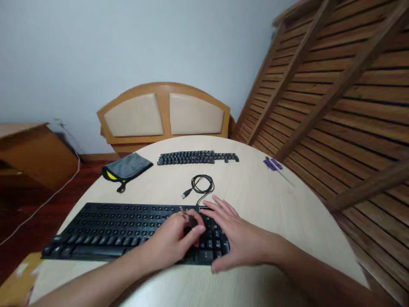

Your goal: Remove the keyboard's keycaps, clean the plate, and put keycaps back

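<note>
A black keyboard (pixel 105 226) lies across the near side of a round pale table (pixel 275 213); most of its keycaps are off. My left hand (pixel 172 243) hovers over the keyboard's right part, its fingertips pinched on a small dark piece (pixel 191 220) that is too blurred to identify. My right hand (pixel 238 236) lies flat on the keyboard's right end with its fingers spread. Loose black keycaps (pixel 196 157) are lined up in rows at the far side of the table.
A coiled black USB cable (pixel 201 186) lies between keyboard and keycaps. A grey pouch with yellow trim (pixel 127 167) sits at the far left, a purple tool (pixel 273 164) at the far right. Beyond the table stand a chair back (pixel 164 113) and slatted wood panels (pixel 345 85).
</note>
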A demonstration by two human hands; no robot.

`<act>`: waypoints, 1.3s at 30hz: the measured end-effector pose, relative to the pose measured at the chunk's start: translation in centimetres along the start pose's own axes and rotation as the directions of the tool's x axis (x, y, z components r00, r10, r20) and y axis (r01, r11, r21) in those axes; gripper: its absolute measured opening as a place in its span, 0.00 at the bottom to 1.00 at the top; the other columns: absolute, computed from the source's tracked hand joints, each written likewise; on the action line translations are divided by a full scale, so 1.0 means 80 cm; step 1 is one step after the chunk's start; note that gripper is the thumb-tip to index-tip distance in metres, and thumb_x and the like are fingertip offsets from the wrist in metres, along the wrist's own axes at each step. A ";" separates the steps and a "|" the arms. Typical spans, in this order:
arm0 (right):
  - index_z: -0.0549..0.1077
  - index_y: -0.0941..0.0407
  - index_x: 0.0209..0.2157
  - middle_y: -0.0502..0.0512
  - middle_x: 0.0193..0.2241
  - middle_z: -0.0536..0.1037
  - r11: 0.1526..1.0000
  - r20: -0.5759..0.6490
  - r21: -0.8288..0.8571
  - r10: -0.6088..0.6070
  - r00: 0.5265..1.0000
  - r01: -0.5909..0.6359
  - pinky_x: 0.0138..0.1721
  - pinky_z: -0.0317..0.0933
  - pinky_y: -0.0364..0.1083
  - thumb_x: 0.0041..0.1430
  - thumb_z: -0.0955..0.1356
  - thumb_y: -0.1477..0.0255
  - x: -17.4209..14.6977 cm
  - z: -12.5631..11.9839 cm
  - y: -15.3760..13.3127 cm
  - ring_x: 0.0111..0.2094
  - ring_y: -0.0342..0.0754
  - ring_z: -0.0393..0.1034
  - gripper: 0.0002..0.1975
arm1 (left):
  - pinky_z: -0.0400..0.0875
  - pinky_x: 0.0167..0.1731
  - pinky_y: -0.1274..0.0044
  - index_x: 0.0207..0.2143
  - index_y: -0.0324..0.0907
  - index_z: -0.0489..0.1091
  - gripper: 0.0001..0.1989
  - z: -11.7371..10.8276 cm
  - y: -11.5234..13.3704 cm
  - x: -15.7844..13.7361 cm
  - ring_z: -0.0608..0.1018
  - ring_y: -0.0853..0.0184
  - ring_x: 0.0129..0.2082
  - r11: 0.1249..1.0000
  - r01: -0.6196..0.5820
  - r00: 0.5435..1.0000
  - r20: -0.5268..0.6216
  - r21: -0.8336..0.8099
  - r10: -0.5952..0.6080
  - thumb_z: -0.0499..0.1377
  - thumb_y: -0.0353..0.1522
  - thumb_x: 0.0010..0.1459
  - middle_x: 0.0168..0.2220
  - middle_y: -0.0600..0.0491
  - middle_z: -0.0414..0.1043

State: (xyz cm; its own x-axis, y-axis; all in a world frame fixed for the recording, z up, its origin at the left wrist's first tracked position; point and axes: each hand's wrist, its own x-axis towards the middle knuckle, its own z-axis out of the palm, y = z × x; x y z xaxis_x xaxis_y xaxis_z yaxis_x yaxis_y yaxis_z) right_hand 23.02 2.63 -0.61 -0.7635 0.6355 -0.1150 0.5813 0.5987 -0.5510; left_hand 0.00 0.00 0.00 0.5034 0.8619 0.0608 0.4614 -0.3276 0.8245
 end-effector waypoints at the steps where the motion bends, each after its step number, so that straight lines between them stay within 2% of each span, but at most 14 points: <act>1: 0.55 0.58 0.68 0.62 0.72 0.44 1.000 -0.018 0.004 0.000 1.000 0.000 0.69 0.32 0.65 0.46 0.74 0.47 -0.001 -0.001 0.000 0.72 0.65 0.26 0.55 | 0.67 0.34 0.75 0.38 0.40 0.69 0.12 0.000 0.000 -0.001 0.73 0.68 0.29 1.000 0.006 1.000 0.003 0.002 -0.006 0.51 0.38 0.68 0.28 0.55 0.71; 4: 0.65 0.56 0.62 0.61 0.70 0.52 1.000 -0.087 0.011 -0.024 0.996 0.025 0.68 0.36 0.64 0.52 0.73 0.49 -0.004 -0.002 0.000 0.71 0.63 0.32 0.41 | 0.67 0.35 0.75 0.39 0.40 0.70 0.13 -0.001 0.000 -0.001 0.73 0.68 0.29 1.000 0.020 1.000 0.014 0.013 -0.020 0.50 0.37 0.68 0.29 0.55 0.71; 7: 0.74 0.54 0.51 0.59 0.65 0.64 0.996 -0.174 0.007 -0.086 0.981 0.088 0.67 0.44 0.62 0.56 0.72 0.54 -0.004 -0.003 -0.002 0.70 0.61 0.41 0.25 | 0.68 0.38 0.73 0.41 0.40 0.71 0.12 -0.002 -0.001 0.000 0.74 0.66 0.31 0.999 0.026 0.999 0.028 0.035 -0.027 0.51 0.37 0.68 0.30 0.54 0.72; 11: 0.78 0.54 0.43 0.58 0.53 0.76 0.984 -0.270 0.010 -0.168 0.948 0.177 0.63 0.53 0.58 0.57 0.74 0.63 0.000 -0.001 -0.004 0.63 0.58 0.56 0.14 | 0.68 0.40 0.72 0.44 0.41 0.70 0.13 -0.001 -0.005 0.000 0.74 0.66 0.33 0.999 0.018 0.999 0.039 0.038 -0.019 0.49 0.37 0.69 0.32 0.53 0.72; 14: 0.79 0.55 0.38 0.56 0.45 0.79 0.975 -0.343 0.030 -0.196 0.919 0.219 0.57 0.61 0.53 0.58 0.74 0.67 0.003 0.004 -0.003 0.55 0.53 0.65 0.08 | 0.68 0.40 0.71 0.43 0.40 0.69 0.14 0.000 -0.007 -0.002 0.74 0.66 0.34 0.999 -0.013 1.000 0.021 0.044 0.012 0.47 0.37 0.70 0.34 0.52 0.71; 18: 0.80 0.54 0.36 0.55 0.41 0.80 0.980 -0.388 0.040 -0.165 0.907 0.195 0.53 0.64 0.51 0.57 0.74 0.69 0.005 0.011 -0.001 0.50 0.51 0.70 0.05 | 0.68 0.41 0.71 0.35 0.40 0.68 0.15 0.000 -0.006 -0.004 0.73 0.65 0.37 0.997 -0.051 0.999 0.019 0.055 0.050 0.46 0.37 0.70 0.39 0.49 0.70; 23: 0.82 0.54 0.37 0.55 0.42 0.82 0.979 -0.394 -0.036 -0.199 0.897 0.201 0.55 0.64 0.51 0.58 0.74 0.69 0.007 0.020 0.000 0.50 0.52 0.72 0.06 | 0.68 0.41 0.71 0.38 0.41 0.66 0.13 0.001 -0.004 -0.003 0.73 0.65 0.36 1.000 -0.021 1.000 0.020 0.013 0.021 0.45 0.36 0.70 0.37 0.50 0.70; 27: 0.81 0.56 0.37 0.53 0.37 0.84 0.967 -0.408 -0.055 -0.248 0.879 0.248 0.59 0.63 0.51 0.59 0.72 0.72 0.009 0.024 0.000 0.49 0.51 0.75 0.05 | 0.68 0.39 0.71 0.39 0.41 0.66 0.13 0.000 -0.003 -0.003 0.73 0.65 0.34 1.000 -0.018 1.000 0.016 -0.004 0.018 0.46 0.37 0.69 0.34 0.52 0.69; 31: 0.80 0.55 0.36 0.53 0.35 0.84 0.965 -0.462 0.017 -0.223 0.858 0.260 0.49 0.70 0.46 0.56 0.73 0.74 0.009 0.023 -0.002 0.42 0.49 0.79 0.05 | 0.67 0.37 0.72 0.41 0.42 0.65 0.13 -0.002 -0.005 -0.004 0.71 0.66 0.31 0.997 -0.014 1.000 -0.028 -0.080 0.012 0.45 0.38 0.70 0.30 0.55 0.67; 34: 0.79 0.55 0.35 0.52 0.34 0.84 0.960 -0.485 0.075 -0.202 0.851 0.271 0.43 0.71 0.43 0.55 0.73 0.74 0.008 0.018 -0.004 0.37 0.46 0.79 0.05 | 0.67 0.37 0.73 0.39 0.42 0.65 0.13 -0.002 -0.008 -0.002 0.71 0.66 0.31 0.994 -0.021 0.998 -0.056 -0.111 0.015 0.46 0.39 0.70 0.30 0.55 0.67; 36: 0.79 0.55 0.36 0.52 0.36 0.84 0.965 -0.490 0.086 -0.175 0.854 0.247 0.42 0.71 0.44 0.54 0.73 0.74 0.007 0.011 -0.002 0.37 0.46 0.79 0.06 | 0.67 0.36 0.73 0.39 0.42 0.65 0.13 0.000 -0.011 0.002 0.71 0.66 0.30 0.993 -0.004 0.997 -0.082 -0.120 -0.006 0.47 0.39 0.69 0.29 0.56 0.67; 39: 0.79 0.54 0.37 0.51 0.36 0.83 0.990 -0.513 0.085 -0.053 0.857 0.112 0.42 0.70 0.45 0.56 0.72 0.72 0.007 -0.004 0.013 0.36 0.46 0.78 0.06 | 0.66 0.35 0.73 0.42 0.42 0.64 0.12 0.002 -0.016 0.006 0.72 0.65 0.29 0.990 0.059 0.987 -0.141 -0.127 -0.077 0.47 0.39 0.69 0.27 0.57 0.67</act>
State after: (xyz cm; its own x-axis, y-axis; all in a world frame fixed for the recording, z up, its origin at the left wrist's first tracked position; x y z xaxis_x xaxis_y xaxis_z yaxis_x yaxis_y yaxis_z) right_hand 23.28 3.78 -1.00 -0.5405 0.7628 0.3551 0.4661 0.6228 -0.6284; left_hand -0.20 0.79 -1.15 0.3585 0.9304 0.0760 0.3939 -0.2245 0.8913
